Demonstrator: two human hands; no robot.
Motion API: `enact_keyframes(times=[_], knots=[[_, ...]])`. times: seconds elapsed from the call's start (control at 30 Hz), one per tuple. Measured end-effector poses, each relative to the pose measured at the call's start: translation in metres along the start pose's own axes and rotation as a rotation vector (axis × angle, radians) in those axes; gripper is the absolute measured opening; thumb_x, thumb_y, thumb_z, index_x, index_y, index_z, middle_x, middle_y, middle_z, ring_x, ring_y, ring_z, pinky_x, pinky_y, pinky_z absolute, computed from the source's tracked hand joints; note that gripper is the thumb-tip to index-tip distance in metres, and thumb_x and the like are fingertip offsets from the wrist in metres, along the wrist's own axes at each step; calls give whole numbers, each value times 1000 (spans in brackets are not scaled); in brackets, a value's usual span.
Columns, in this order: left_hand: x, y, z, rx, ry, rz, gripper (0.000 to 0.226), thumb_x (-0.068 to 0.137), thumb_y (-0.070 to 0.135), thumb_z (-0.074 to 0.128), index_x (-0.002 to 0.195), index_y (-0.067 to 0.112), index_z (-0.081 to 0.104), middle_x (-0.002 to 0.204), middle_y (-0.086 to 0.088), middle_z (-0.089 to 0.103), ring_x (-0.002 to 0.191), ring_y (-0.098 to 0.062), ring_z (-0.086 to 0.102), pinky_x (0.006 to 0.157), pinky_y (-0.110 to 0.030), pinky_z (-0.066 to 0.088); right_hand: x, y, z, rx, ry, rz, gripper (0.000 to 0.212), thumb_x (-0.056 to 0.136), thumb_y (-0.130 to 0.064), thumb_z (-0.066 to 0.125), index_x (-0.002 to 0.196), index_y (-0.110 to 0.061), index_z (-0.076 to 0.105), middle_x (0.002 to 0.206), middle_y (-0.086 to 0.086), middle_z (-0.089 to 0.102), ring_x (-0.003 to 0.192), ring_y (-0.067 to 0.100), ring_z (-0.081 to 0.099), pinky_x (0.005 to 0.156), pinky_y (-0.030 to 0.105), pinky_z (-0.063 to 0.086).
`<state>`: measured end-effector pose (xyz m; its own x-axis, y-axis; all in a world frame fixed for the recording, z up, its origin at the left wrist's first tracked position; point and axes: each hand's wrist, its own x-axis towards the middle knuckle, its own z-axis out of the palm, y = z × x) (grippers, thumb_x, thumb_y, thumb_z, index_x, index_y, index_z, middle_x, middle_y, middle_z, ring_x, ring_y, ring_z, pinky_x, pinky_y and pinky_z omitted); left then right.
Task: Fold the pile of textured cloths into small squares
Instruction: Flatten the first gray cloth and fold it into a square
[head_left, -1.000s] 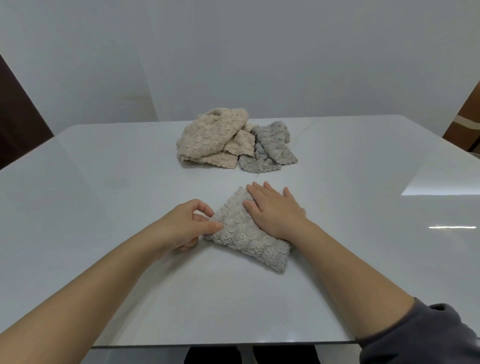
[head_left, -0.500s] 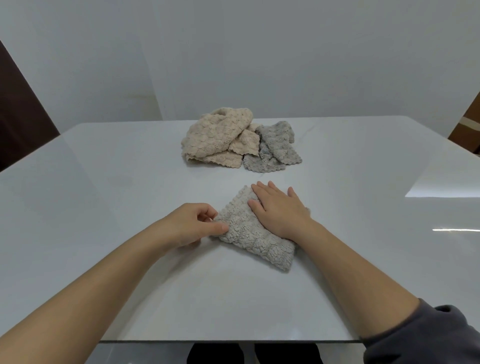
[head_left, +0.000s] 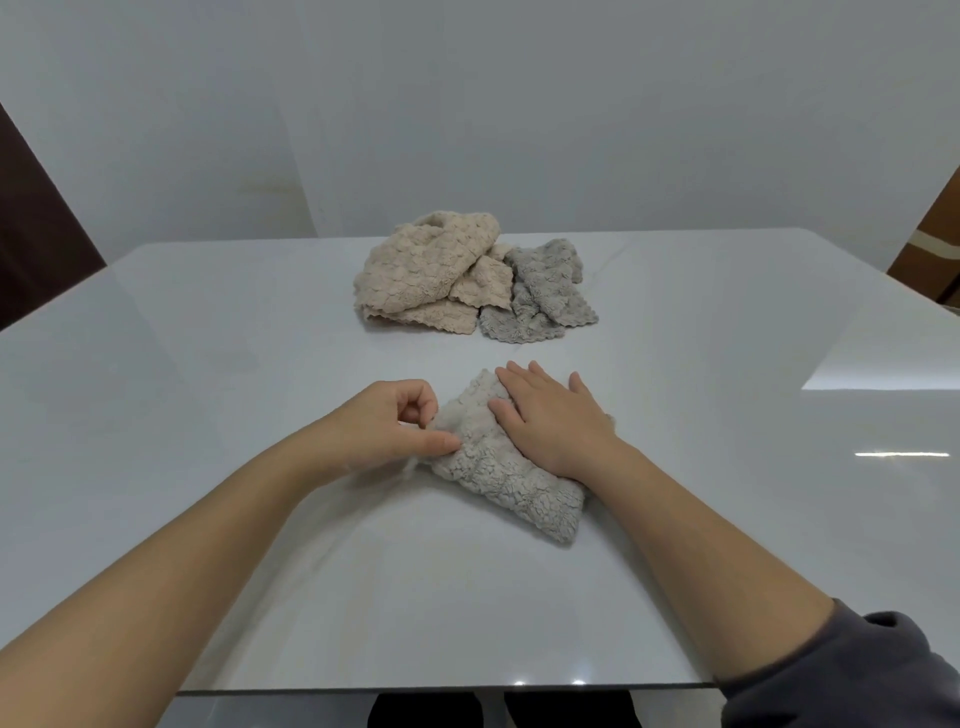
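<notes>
Left hand (head_left: 387, 428) pinches cloth (head_left: 498, 467); right hand (head_left: 550, 421) presses it.

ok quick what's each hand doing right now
Left hand: pinching the corner of the folded cloth.
Right hand: open, pressing flat on that cloth.

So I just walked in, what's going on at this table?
A person is folding a light grey cloth on the white table. The right hand lies flat on it, while the left hand pinches its left corner. A pile of beige and grey cloths sits farther back, not yet folded.
</notes>
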<state>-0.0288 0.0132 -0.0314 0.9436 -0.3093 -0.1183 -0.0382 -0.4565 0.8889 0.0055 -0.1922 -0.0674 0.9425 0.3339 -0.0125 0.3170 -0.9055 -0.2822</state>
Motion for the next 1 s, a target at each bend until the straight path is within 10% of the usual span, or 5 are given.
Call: enact_keyframes(times=[0.13,0.27,0.83,1.0], knots=[[3,6,-2,-21,-88,-66,48,81,10,75,121,24,52,80,-10,55,47,-5,43,42,-13,33,1,0,0,-9,2,0,56,103,-46,19,155,-24,16,163,-6,13,150,15,6,120,52,2],[6,11,1,-39,-221,-127,78,86,8,69,148,32,27,55,6,41,41,-6,32,38,-17,26,1,0,1,-4,1,1,57,103,-47,19,155,-25,16,163,-6,13,150,14,6,120,52,2],[-20,-17,-3,-21,150,-325,64,86,27,72,140,25,38,37,6,41,36,-15,30,42,-23,23,5,-14,5,-27,1,-81,57,103,-46,18,155,-22,18,163,-3,12,151,16,3,120,52,-2],[-38,-15,1,51,296,-296,72,81,27,77,140,24,37,69,0,63,38,-7,45,41,-22,31,12,-25,5,-10,-7,-172,57,104,-46,22,155,-22,19,163,-4,14,150,13,3,121,49,-1]])
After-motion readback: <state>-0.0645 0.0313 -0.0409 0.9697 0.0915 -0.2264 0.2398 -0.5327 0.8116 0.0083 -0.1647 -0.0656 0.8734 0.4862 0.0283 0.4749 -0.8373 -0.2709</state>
